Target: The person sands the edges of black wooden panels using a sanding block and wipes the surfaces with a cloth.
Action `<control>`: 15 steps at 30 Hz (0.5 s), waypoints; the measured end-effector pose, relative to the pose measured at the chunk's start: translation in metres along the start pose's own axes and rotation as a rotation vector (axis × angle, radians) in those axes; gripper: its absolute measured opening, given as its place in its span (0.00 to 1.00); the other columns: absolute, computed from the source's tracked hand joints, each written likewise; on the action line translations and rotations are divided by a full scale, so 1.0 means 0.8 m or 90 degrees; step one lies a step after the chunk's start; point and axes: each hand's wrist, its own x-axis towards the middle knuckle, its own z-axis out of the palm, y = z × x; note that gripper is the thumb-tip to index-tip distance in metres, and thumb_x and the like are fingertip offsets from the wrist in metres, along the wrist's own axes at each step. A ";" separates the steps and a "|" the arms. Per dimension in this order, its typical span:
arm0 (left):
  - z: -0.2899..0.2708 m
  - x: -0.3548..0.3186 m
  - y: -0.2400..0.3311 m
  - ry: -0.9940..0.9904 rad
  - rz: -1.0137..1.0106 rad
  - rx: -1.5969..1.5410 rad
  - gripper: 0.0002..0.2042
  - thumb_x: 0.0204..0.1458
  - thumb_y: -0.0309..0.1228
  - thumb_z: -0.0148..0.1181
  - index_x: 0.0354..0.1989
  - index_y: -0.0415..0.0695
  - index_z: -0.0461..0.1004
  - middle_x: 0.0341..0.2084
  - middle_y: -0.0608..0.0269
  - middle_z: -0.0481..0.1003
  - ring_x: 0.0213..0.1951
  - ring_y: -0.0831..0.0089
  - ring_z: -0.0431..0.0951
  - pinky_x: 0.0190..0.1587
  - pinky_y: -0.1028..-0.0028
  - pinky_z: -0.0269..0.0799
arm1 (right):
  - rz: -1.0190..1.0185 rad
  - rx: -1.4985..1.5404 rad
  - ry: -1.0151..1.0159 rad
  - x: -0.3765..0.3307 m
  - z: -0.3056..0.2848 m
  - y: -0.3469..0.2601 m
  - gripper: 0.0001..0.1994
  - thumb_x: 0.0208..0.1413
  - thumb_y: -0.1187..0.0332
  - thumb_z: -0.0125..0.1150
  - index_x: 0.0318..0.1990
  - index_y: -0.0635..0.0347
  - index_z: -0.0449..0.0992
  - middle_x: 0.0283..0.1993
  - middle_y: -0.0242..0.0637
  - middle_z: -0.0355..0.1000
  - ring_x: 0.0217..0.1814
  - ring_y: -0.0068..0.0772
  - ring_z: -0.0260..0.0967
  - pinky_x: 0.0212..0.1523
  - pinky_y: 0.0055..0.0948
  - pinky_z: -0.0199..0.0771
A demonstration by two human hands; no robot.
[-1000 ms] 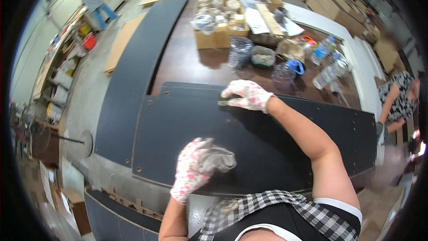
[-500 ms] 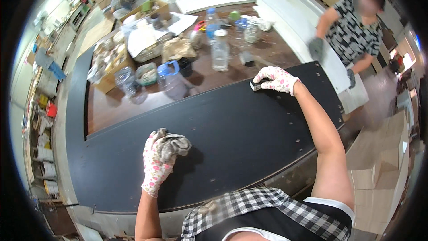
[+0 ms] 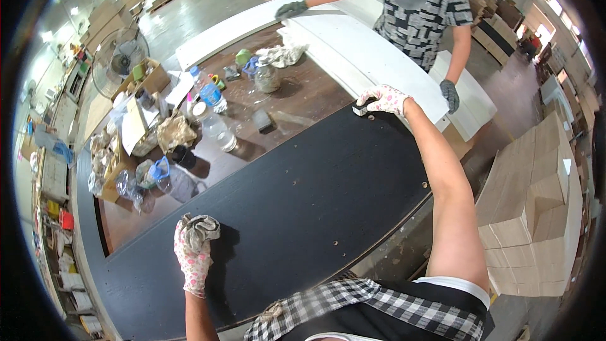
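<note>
A large black panel with a curved near edge and small holes lies flat in front of me. My left hand, in a white floral glove, is closed around a crumpled grey rag over the panel's left part. At the far right end of the panel, my right hand wears a matching glove. Its bent fingers grip a small block with a pale face, close to the panel's far edge. What kind of block it is cannot be made out.
Beyond the panel, a brown tabletop carries bottles, a dark block, a white rag and boxes of clutter. A gloved co-worker handles a white panel at far right. Cardboard stacks stand right.
The view has shifted, so the bottles and boxes appear farther left. My right hand has moved to the panel's far right end. The co-worker now reaches across the white panel with one arm outstretched.
</note>
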 end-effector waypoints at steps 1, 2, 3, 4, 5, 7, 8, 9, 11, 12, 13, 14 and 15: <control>0.004 0.005 0.010 -0.015 0.002 0.030 0.22 0.47 0.24 0.62 0.55 0.40 0.72 0.56 0.53 0.71 0.59 0.58 0.70 0.63 0.65 0.63 | -0.046 -0.040 0.021 0.003 -0.008 0.016 0.14 0.50 0.76 0.65 0.46 0.57 0.80 0.45 0.33 0.79 0.51 0.29 0.73 0.57 0.28 0.69; 0.017 0.013 0.022 -0.009 -0.009 -0.004 0.20 0.48 0.26 0.62 0.53 0.42 0.73 0.55 0.53 0.72 0.58 0.57 0.70 0.63 0.64 0.63 | -0.084 -0.083 0.046 0.002 -0.021 0.041 0.14 0.50 0.76 0.65 0.46 0.57 0.80 0.45 0.33 0.79 0.50 0.29 0.73 0.56 0.28 0.69; 0.030 0.024 0.034 -0.004 0.090 0.055 0.16 0.49 0.26 0.61 0.49 0.43 0.76 0.50 0.55 0.75 0.54 0.57 0.73 0.59 0.65 0.67 | -0.094 0.004 0.048 0.000 -0.031 0.066 0.13 0.50 0.72 0.67 0.45 0.56 0.81 0.45 0.34 0.79 0.50 0.29 0.74 0.57 0.29 0.69; 0.034 0.031 0.042 0.005 0.180 0.124 0.12 0.51 0.27 0.60 0.45 0.44 0.78 0.44 0.56 0.78 0.50 0.58 0.76 0.56 0.66 0.70 | -0.074 -0.008 0.067 -0.001 -0.032 0.067 0.13 0.50 0.70 0.68 0.45 0.56 0.81 0.46 0.34 0.79 0.51 0.30 0.74 0.58 0.29 0.69; 0.044 0.039 0.044 -0.010 0.191 0.149 0.10 0.50 0.28 0.60 0.41 0.46 0.79 0.44 0.54 0.78 0.52 0.54 0.75 0.57 0.63 0.69 | -0.056 -0.019 0.090 -0.005 -0.030 0.061 0.14 0.50 0.68 0.68 0.46 0.56 0.81 0.46 0.34 0.79 0.51 0.30 0.74 0.58 0.29 0.69; 0.072 0.057 0.045 -0.019 0.290 0.188 0.09 0.49 0.29 0.60 0.40 0.44 0.78 0.45 0.53 0.77 0.52 0.51 0.74 0.57 0.60 0.69 | -0.055 -0.047 0.133 -0.015 -0.024 0.056 0.16 0.51 0.62 0.69 0.47 0.55 0.81 0.49 0.35 0.79 0.54 0.31 0.73 0.60 0.29 0.68; 0.090 0.064 0.059 -0.019 0.313 0.190 0.10 0.48 0.30 0.60 0.39 0.44 0.78 0.45 0.52 0.77 0.52 0.51 0.74 0.57 0.59 0.68 | -0.055 -0.053 0.135 -0.021 -0.018 0.055 0.18 0.51 0.58 0.69 0.48 0.55 0.81 0.50 0.35 0.79 0.54 0.32 0.73 0.60 0.29 0.68; 0.107 0.073 0.067 -0.048 0.286 0.158 0.11 0.48 0.30 0.61 0.41 0.43 0.77 0.47 0.52 0.76 0.53 0.51 0.73 0.58 0.57 0.67 | -0.031 -0.059 0.156 -0.025 -0.010 0.053 0.18 0.51 0.59 0.69 0.48 0.54 0.81 0.50 0.36 0.79 0.54 0.33 0.73 0.60 0.30 0.68; 0.139 0.087 0.090 -0.081 0.307 0.121 0.15 0.47 0.30 0.62 0.44 0.43 0.76 0.50 0.51 0.75 0.54 0.50 0.72 0.59 0.58 0.67 | -0.015 -0.045 0.161 -0.047 -0.005 0.058 0.18 0.51 0.60 0.68 0.49 0.54 0.80 0.48 0.37 0.78 0.53 0.35 0.73 0.58 0.32 0.69; 0.150 0.092 0.104 -0.095 0.313 0.097 0.16 0.47 0.29 0.62 0.46 0.43 0.76 0.51 0.51 0.74 0.54 0.50 0.72 0.59 0.58 0.67 | -0.007 -0.034 0.169 -0.065 -0.003 0.065 0.16 0.50 0.64 0.67 0.48 0.54 0.79 0.47 0.37 0.78 0.53 0.36 0.73 0.57 0.33 0.69; 0.158 0.097 0.103 -0.114 0.324 0.086 0.16 0.46 0.29 0.62 0.46 0.43 0.76 0.51 0.50 0.74 0.54 0.50 0.72 0.59 0.58 0.66 | -0.025 -0.030 0.188 -0.085 0.004 0.072 0.16 0.50 0.67 0.66 0.48 0.55 0.79 0.47 0.36 0.78 0.53 0.33 0.73 0.56 0.31 0.70; 0.164 0.105 0.097 -0.130 0.332 0.078 0.17 0.46 0.29 0.62 0.47 0.43 0.76 0.51 0.50 0.74 0.55 0.50 0.72 0.59 0.58 0.66 | -0.046 -0.026 0.204 -0.102 0.014 0.073 0.16 0.50 0.70 0.66 0.48 0.56 0.78 0.47 0.35 0.77 0.52 0.31 0.73 0.55 0.30 0.71; 0.170 0.109 0.093 -0.147 0.339 0.070 0.18 0.46 0.28 0.62 0.48 0.43 0.75 0.51 0.50 0.74 0.55 0.50 0.72 0.59 0.58 0.66 | -0.033 -0.024 0.206 -0.124 0.021 0.075 0.16 0.50 0.69 0.67 0.48 0.56 0.78 0.48 0.35 0.77 0.54 0.31 0.72 0.56 0.30 0.70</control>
